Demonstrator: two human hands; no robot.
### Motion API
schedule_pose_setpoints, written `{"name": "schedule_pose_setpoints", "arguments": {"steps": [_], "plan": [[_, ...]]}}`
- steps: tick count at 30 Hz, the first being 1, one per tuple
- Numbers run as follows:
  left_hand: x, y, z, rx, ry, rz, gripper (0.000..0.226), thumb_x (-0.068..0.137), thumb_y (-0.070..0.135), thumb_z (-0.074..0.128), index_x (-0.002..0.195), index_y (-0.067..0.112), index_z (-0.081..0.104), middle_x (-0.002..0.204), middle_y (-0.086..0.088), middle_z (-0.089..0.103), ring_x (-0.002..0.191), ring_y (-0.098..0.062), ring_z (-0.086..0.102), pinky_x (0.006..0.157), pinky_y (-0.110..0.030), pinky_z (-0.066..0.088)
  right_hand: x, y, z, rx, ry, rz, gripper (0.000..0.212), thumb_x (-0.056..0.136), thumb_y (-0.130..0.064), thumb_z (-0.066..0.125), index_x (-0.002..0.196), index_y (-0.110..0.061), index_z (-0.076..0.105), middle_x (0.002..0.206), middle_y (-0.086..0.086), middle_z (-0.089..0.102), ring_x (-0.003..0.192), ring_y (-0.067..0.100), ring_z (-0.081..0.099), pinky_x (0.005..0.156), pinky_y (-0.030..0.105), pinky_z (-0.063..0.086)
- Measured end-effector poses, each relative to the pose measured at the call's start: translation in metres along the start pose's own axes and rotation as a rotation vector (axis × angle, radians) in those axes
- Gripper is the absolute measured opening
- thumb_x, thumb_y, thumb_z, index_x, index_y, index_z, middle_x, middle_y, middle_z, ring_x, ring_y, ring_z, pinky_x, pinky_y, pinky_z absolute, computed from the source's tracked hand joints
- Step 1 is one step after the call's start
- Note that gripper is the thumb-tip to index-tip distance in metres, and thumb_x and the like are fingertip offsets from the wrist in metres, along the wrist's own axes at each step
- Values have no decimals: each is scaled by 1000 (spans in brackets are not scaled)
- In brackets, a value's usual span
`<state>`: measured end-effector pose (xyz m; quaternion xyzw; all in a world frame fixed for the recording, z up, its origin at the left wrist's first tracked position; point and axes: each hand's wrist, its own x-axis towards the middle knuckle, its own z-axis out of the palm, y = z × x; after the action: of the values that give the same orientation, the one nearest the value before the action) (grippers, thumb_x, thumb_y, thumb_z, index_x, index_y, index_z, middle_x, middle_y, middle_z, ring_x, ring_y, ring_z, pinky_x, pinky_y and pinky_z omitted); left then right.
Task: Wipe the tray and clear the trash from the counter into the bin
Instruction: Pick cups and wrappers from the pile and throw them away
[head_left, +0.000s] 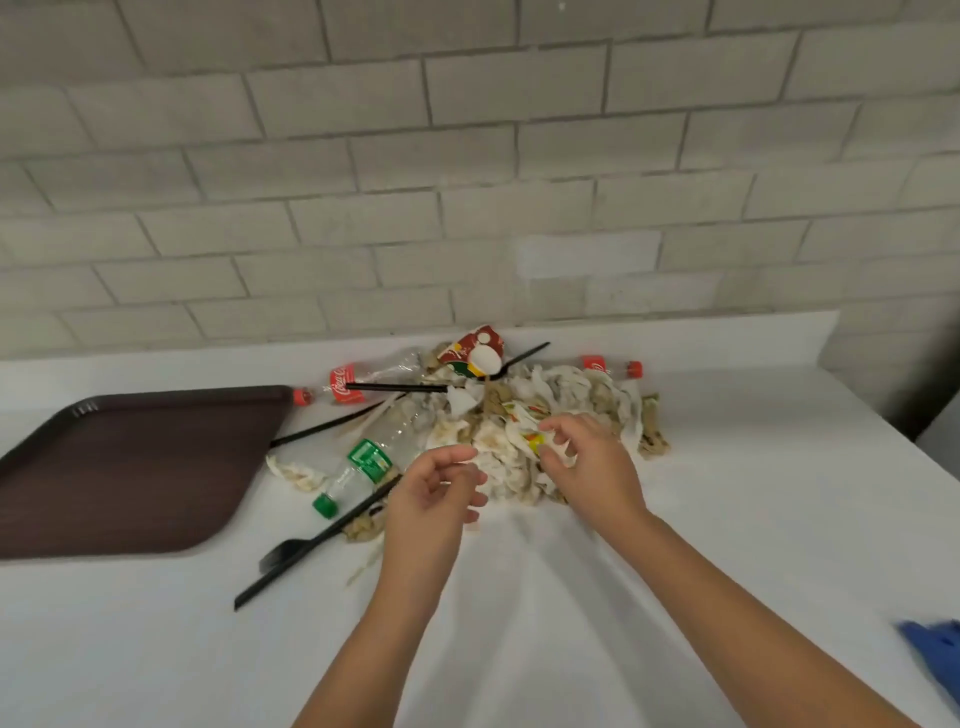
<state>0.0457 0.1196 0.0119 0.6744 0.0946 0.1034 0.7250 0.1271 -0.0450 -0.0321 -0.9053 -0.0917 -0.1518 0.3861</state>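
A dark brown tray (130, 462) lies bare at the left of the white counter (727, 519). A heap of soiled paper napkins (550, 410) sits mid-counter with a crushed red paper cup (475, 356) on top. A clear bottle with a green label and cap (363, 462) lies at the heap's left. Two red-labelled cola bottles lie behind, one on the left (345, 384) and one on the right (610, 366). My right hand (587, 462) pinches crumpled paper at the heap's near edge. My left hand (431, 499) hovers beside it, fingers apart and holding nothing. No bin is in view.
Black plastic cutlery lies about: a fork (291, 553) near the counter's front, a long black piece (395, 387) across the heap. A blue cloth (935, 654) shows at the right edge. A grey brick wall (467, 182) backs the counter.
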Motion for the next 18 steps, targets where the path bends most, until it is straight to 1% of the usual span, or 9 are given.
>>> {"name": "schedule_pose_setpoints", "arguments": {"steps": [2, 3, 5, 9, 11, 13, 14, 16, 18], "plan": [[27, -5, -17, 59, -6, -24, 19, 86, 1, 58, 88, 17, 66, 78, -4, 67, 64, -16, 61, 58, -27, 48, 22, 7, 24, -324, -125, -33, 38, 87, -34, 61, 124, -26, 56, 115, 0, 53, 106, 18, 50, 84, 30, 43], [39, -7, -23, 92, -16, -31, 18, 86, 2, 60, 88, 18, 66, 80, -7, 66, 66, -16, 61, 59, -28, 49, 30, 11, 34, -430, -169, -31, 43, 87, -36, 60, 128, -26, 53, 121, 3, 51, 111, 21, 48, 89, 32, 42], [62, -10, -30, 144, -34, -13, 17, 86, 5, 60, 87, 20, 67, 84, -7, 66, 68, -18, 61, 58, -28, 50, 41, 15, 46, -510, -176, -16, 46, 84, -33, 63, 128, -25, 53, 124, 6, 52, 114, 25, 47, 93, 35, 41], [120, -4, -25, 270, -44, 122, 14, 87, 8, 58, 92, 20, 65, 87, 3, 67, 78, -14, 62, 67, -21, 49, 59, 25, 53, -545, -137, -22, 48, 73, -21, 74, 119, -19, 62, 116, 9, 61, 110, 34, 53, 87, 42, 47], [159, -4, -13, 378, -51, 163, 15, 88, 13, 56, 99, 20, 64, 86, 5, 66, 74, -12, 61, 67, -24, 48, 67, 26, 50, -551, -111, -40, 47, 67, -22, 77, 112, -18, 66, 106, 9, 67, 100, 36, 60, 78, 44, 52], [197, -8, 5, 509, -78, 189, 19, 87, 19, 56, 105, 23, 62, 97, 2, 66, 84, -13, 61, 72, -29, 49, 72, 25, 45, -547, -59, -62, 45, 67, -23, 77, 111, -17, 66, 101, 8, 68, 91, 35, 64, 69, 42, 54], [215, -11, 15, 606, -115, 225, 24, 86, 21, 58, 110, 24, 60, 105, -1, 64, 93, -16, 60, 78, -31, 49, 73, 23, 41, -523, -45, -61, 47, 71, -21, 72, 117, -16, 63, 104, 9, 67, 90, 34, 64, 68, 40, 53], [243, -21, 34, 903, -243, 298, 44, 84, 27, 62, 127, 22, 51, 121, -8, 54, 111, -26, 51, 91, -37, 45, 76, 17, 30, -448, -65, -14, 54, 83, -21, 60, 135, -18, 48, 114, 11, 63, 88, 28, 63, 65, 31, 48], [261, -30, 50, 1205, -345, 326, 63, 82, 38, 65, 138, 21, 40, 130, -14, 43, 118, -33, 44, 95, -39, 40, 79, 12, 18, -327, -90, 48, 62, 89, -22, 54, 146, -22, 29, 126, 12, 55, 79, 21, 61, 60, 27, 43]]}}
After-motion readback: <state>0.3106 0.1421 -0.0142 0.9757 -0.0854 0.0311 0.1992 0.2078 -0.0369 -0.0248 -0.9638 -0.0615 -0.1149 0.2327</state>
